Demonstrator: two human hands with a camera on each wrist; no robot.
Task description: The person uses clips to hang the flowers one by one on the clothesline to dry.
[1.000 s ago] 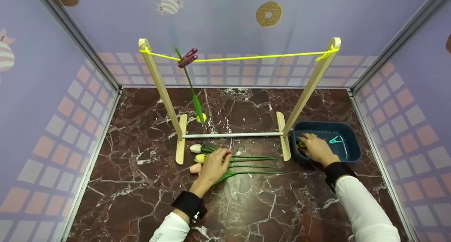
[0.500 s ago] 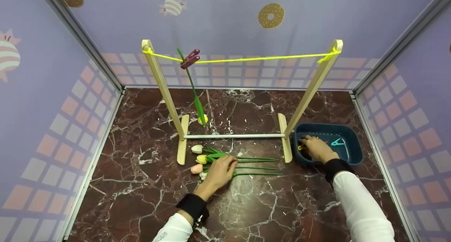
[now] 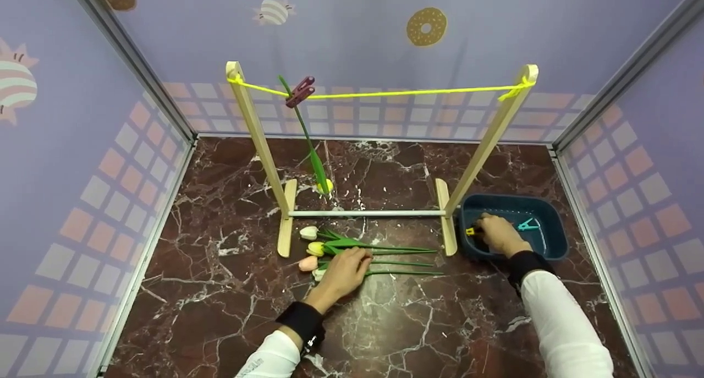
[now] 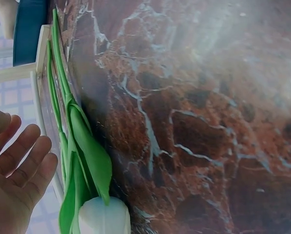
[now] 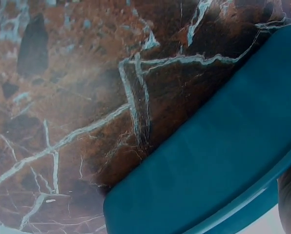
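Note:
Several artificial tulips lie side by side on the marbled surface, among them a white tulip (image 3: pixel 308 233), a yellow tulip (image 3: pixel 315 249) and a pink tulip (image 3: pixel 308 263). Over their leaves and stems is my left hand (image 3: pixel 345 270), its fingers loosely bent and holding nothing in the left wrist view. My right hand (image 3: pixel 499 235) reaches down into a dark blue basin (image 3: pixel 556 224). A yellow clip (image 3: pixel 470 231) shows right at its fingertips, which are hidden, so I cannot tell whether they pinch it. A turquoise clothespin (image 3: pixel 529 225) lies farther right in the basin.
Behind the tulips stands a wooden frame (image 3: pixel 258 136) with a yellow string (image 3: pixel 407 93) between its posts. A purple clothespin (image 3: pixel 300 92) holds another yellow tulip (image 3: pixel 319 171) head down on the string. Patterned walls (image 3: pixel 352 48) enclose the space.
My left hand has shifted slightly right along the tulips, uncovering more of the flower heads and leaves. My right hand has stayed in the basin, its fingers drawing in beside the yellow clip.

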